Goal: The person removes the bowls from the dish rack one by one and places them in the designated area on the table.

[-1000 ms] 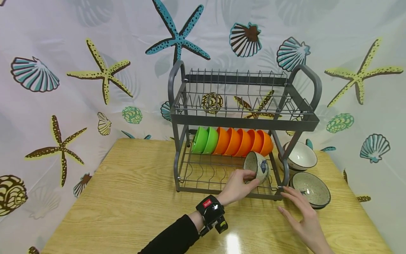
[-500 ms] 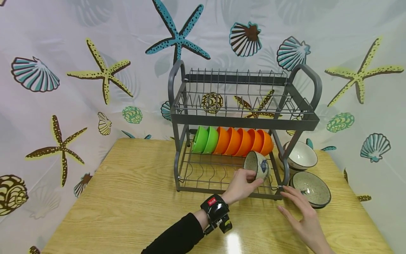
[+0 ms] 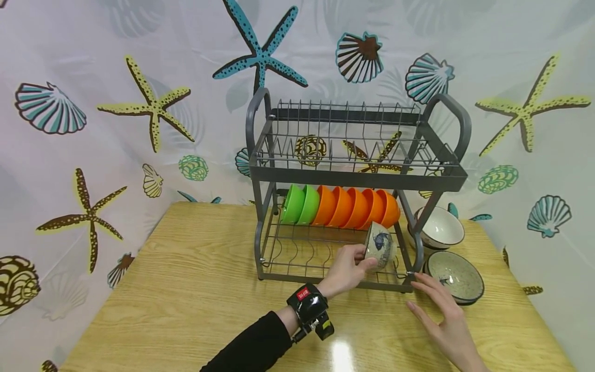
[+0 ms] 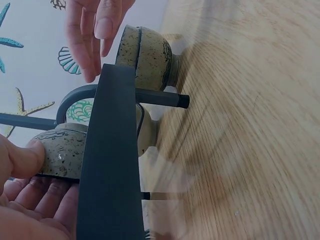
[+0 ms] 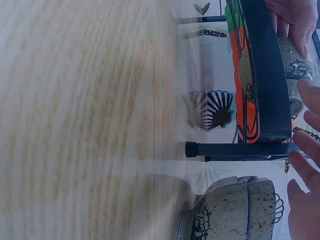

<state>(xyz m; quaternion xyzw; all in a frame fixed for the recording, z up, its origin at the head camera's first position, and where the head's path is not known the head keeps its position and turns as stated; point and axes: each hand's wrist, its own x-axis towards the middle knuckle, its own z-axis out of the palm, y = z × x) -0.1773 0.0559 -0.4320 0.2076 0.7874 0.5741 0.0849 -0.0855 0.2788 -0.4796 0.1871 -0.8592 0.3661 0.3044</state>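
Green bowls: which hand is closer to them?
Left. The left hand is in front of the green bowls, to their right; the right hand is farther right, near the rack's corner.

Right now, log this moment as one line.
left hand: grips speckled bowl over lower rack tier; right hand: holds nothing; green bowls, orange bowls: in row behind

Left fingers [image 3: 358, 250] curled, right fingers [image 3: 433, 290] loose
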